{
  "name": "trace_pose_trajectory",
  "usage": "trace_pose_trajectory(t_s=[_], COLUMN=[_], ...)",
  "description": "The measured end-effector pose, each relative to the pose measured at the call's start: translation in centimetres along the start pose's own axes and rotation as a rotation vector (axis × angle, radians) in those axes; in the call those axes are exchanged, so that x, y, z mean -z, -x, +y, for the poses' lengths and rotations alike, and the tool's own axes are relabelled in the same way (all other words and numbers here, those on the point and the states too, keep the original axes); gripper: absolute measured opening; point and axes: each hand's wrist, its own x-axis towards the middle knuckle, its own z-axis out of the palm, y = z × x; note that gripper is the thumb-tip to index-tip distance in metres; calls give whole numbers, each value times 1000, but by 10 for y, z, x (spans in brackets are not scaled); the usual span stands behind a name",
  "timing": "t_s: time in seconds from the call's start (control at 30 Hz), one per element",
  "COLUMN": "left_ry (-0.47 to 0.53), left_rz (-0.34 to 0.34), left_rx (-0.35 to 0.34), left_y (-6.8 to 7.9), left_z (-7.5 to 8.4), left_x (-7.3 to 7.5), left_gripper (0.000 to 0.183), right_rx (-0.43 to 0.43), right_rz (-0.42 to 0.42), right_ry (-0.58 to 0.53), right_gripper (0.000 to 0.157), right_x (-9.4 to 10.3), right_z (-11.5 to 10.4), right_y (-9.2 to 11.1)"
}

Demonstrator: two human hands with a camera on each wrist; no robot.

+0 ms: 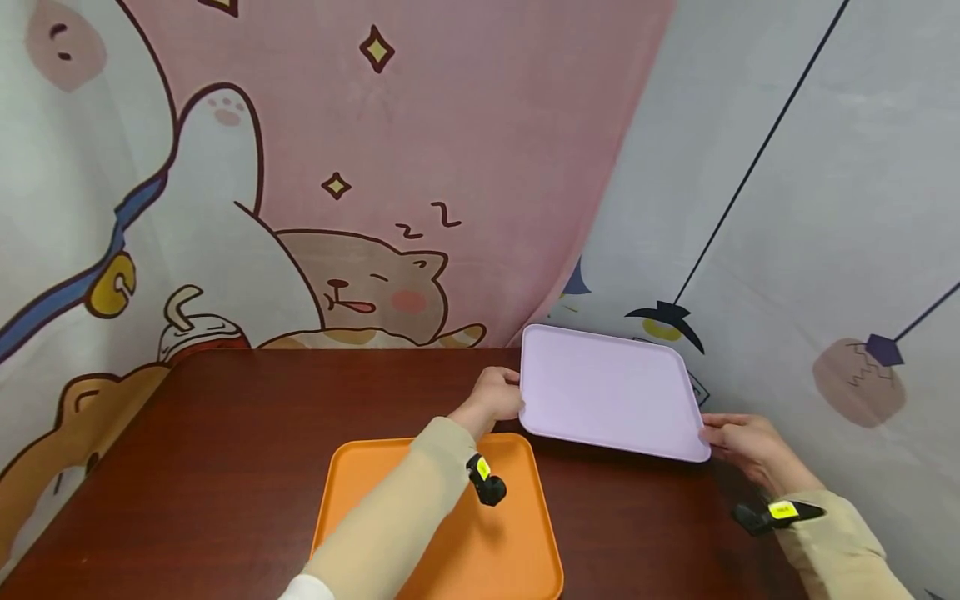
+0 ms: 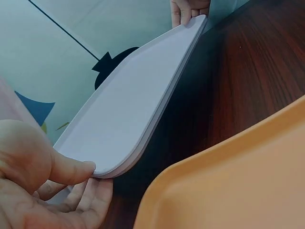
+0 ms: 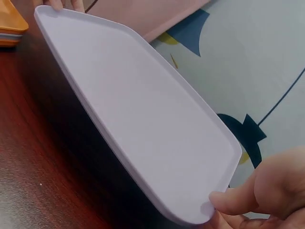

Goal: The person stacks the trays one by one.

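Observation:
A pale lilac rectangular tray (image 1: 611, 392) is held between two hands at the back right of the table, its far side tilted up. My left hand (image 1: 498, 393) pinches its left edge near the front corner, thumb on top and fingers beneath. On the opposite short side, my right hand (image 1: 746, 446) grips the front right corner the same way, its thumb (image 3: 233, 200) over the rim. The left wrist view shows a doubled line along the tray's edge (image 2: 159, 107). Below my left forearm lies an orange tray (image 1: 517, 517), partly hidden by the sleeve.
The dark reddish-brown table (image 1: 247, 417) reaches back to a cartoon-printed cloth (image 1: 465, 125) hanging behind it and along the right. In the right wrist view, a grey layer shows between orange rims (image 3: 12, 24) at the upper left.

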Motion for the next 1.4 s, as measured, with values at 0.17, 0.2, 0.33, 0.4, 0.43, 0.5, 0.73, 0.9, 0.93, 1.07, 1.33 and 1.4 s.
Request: trace_pose_trajectory(t_s=[0.17,0.2,0.33,0.4,0.43,0.5,0.73,0.9,0.93,1.07,1.33,1.4], left_ry=[14,14,19,7,-1,-18,-75,-107,-119,-180,-239,-236], left_rz=[-24,-29,-41,-39,-35,-27,-12,-19,-19,-4,-5,-9], left_rx=[15,20,33,32,31,30,8,-14,-19,-47,-48,-46], left_y=[5,6,9,10,10,10,16,23,25,31,42,45], left_z=[3,3,1,1,0,0,0,-3,-4,-10,-19,-21], left_x=[13,16,26,29,31,35,48,60,63,73,90,94], left_gripper=[45,45,44,42,41,39,34,30,30,27,28,28], right_rx=[-19,-24,-18,-4,3,12,19,28,27,49,101,106], right_rz=[-5,-8,-29,-40,-44,-48,-77,-124,-124,-143,-186,-191], right_ry=[-1,3,0,-24,-35,-47,-126,-181,-185,-181,-240,-247], right_gripper=[61,62,62,61,60,59,50,44,44,49,46,45], right_x=[-4,-6,-11,-14,-15,-18,-22,-27,-29,-39,-54,-57], right_z=[-9,-11,-16,-19,-20,-22,-23,-27,-28,-36,-45,-45], right_y=[12,14,21,23,24,25,33,43,45,53,64,66])
